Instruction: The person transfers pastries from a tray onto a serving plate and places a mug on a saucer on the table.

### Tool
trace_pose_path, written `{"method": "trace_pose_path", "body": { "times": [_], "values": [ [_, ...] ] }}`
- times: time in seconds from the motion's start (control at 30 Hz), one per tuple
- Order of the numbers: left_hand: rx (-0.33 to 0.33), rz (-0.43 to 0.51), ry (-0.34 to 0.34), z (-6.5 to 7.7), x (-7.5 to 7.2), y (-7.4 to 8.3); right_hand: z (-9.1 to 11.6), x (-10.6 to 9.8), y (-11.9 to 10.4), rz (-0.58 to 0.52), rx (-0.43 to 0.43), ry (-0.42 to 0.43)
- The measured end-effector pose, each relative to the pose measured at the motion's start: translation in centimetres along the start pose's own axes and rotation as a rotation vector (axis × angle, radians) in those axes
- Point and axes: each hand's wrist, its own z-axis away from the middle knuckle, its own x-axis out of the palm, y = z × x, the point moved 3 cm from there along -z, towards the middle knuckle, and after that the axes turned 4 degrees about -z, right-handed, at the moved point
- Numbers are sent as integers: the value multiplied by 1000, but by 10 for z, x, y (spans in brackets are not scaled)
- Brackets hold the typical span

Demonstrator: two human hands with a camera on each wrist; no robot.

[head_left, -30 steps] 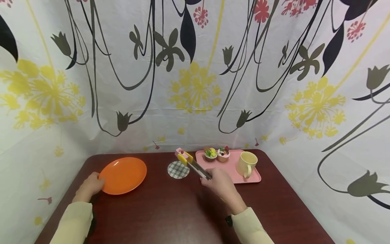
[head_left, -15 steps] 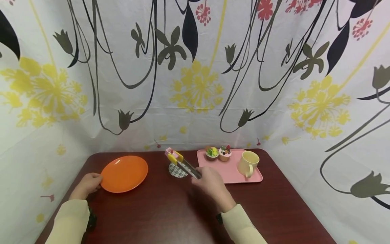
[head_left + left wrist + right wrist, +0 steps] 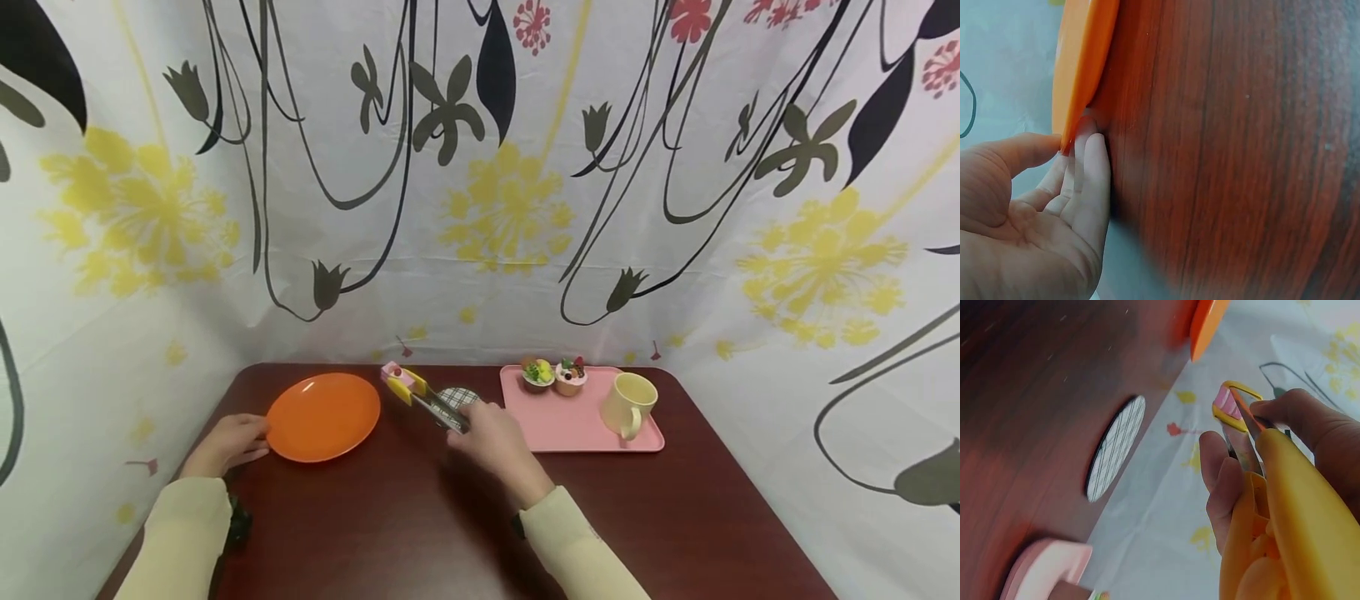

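In the head view, my left hand (image 3: 232,440) pinches the left rim of a round orange plate (image 3: 322,417). The left wrist view has the thumb on the plate's upper side (image 3: 1075,69) and the fingers beneath its edge. My right hand (image 3: 498,446) grips a pair of tongs (image 3: 442,408) with yellow tips, raised over the table. Between those tips is a small pink piece of cake (image 3: 397,374), held in the air just right of the plate. The right wrist view looks along the tongs' yellow handles (image 3: 1291,512) toward the pink layered cake (image 3: 1227,403).
A round checked coaster (image 3: 459,395) lies partly behind the tongs. To its right, a pink tray (image 3: 555,425) bears two small cupcakes (image 3: 571,377) and a pale yellow mug (image 3: 628,404). A flower-patterned curtain (image 3: 420,250) hangs behind the dark wooden table (image 3: 360,517).
My right hand has carried the tongs and pink cake leftward, past the coaster to near the plate. The left hand stays at the plate's rim. The head view has turned slightly left.
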Motion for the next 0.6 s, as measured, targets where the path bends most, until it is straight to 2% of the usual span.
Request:
{"method": "trace_pose_path", "body": {
  "times": [0.17, 0.43, 0.6],
  "values": [
    [17, 4, 3, 1, -1, -2, -13, 14, -13, -14, 11, -35],
    [28, -3, 35, 1, -4, -5, -29, 30, -28, 21, -57, -13],
    [42, 11, 40, 2, -2, -4, -36, 37, -32, -14, -53, -30]
  ]
}}
